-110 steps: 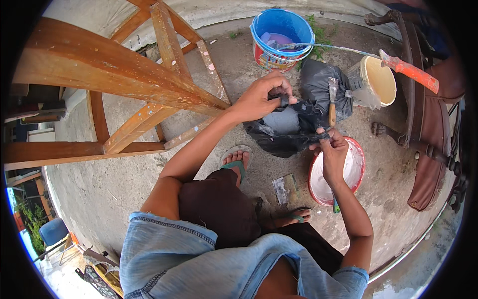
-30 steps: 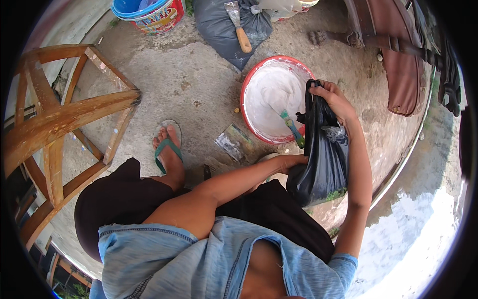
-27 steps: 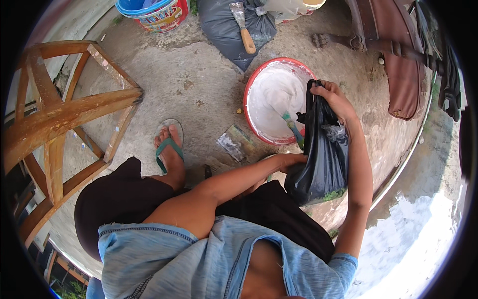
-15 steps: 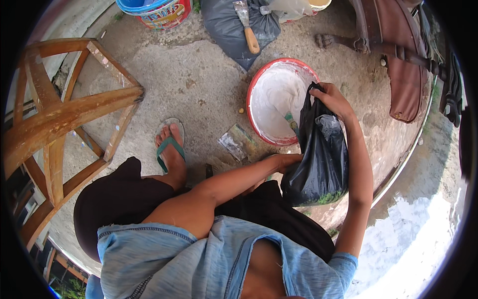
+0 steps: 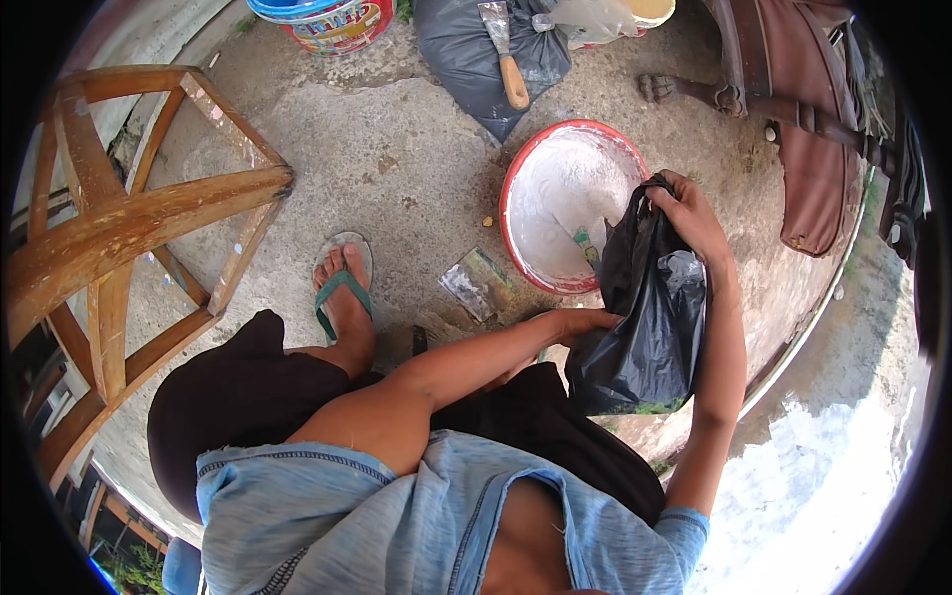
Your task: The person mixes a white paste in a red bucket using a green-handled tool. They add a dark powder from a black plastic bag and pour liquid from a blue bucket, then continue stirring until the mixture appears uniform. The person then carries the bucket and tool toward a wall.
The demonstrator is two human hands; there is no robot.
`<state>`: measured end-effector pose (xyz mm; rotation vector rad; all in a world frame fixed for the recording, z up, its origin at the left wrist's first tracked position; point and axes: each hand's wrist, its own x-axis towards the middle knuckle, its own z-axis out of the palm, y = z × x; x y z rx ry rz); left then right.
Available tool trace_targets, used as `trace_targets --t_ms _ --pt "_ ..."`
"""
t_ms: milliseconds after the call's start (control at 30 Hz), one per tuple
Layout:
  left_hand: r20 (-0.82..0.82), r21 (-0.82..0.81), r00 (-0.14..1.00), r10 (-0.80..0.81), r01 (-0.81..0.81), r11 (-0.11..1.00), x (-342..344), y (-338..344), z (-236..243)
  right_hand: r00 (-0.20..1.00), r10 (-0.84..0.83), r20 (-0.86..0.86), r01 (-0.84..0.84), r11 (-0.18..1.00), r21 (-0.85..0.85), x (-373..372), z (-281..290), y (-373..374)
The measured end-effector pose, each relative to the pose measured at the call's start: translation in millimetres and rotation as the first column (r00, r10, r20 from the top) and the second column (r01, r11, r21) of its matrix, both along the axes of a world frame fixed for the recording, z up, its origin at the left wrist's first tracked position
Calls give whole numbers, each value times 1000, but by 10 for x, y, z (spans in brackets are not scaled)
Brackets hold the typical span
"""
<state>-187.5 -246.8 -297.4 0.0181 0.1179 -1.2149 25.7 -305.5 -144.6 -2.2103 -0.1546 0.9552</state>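
Observation:
A black plastic bag (image 5: 645, 342) hangs at the right side of a red-rimmed basin (image 5: 508, 223), covering part of its edge. My right hand (image 5: 692, 213) is closed round the bag's gathered upper edge. At the bag's left side, my left hand (image 5: 585, 323) grips it low down, its fingertips partly hidden by the plastic. White paste or powder (image 5: 570, 193) coats the inside of the basin. A green-handled tool (image 5: 585, 243) leans in it, its working end hidden in the white material.
A putty knife (image 5: 508, 59) with a wooden handle lies on a dark filled bag (image 5: 456, 50). Wooden furniture frames (image 5: 149, 213) stand at the left. Brown carved furniture (image 5: 808, 178) lies at the right. A colourful bucket (image 5: 337, 28) is at the back; a stained flat piece (image 5: 478, 285) lies near the basin.
My right hand and the bag's top have moved slightly right and nearer to me. The whole view has shifted a little. Both hands keep hold of the bag.

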Motion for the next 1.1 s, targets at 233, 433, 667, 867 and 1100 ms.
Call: trace_targets --t_ms 233,433,667,867,1100 --pt "79 45 995 -68 65 997 23 74 1 993 -63 -101 76 988 133 -335 431 123" --pt "151 62 983 -104 96 993 -65 55 65 995 -94 33 90 990 105 -580 547 54" --pt "541 112 830 -134 86 990 248 374 392 945 -278 173 236 944 231 -1255 1292 -99" --pt "787 94 612 -82 13 996 699 635 842 766 -493 413 334 853 400 -1938 1919 -300" --pt "994 47 100 -34 -133 990 1657 1284 2040 525 -708 473 277 667 692 -1913 2224 1"
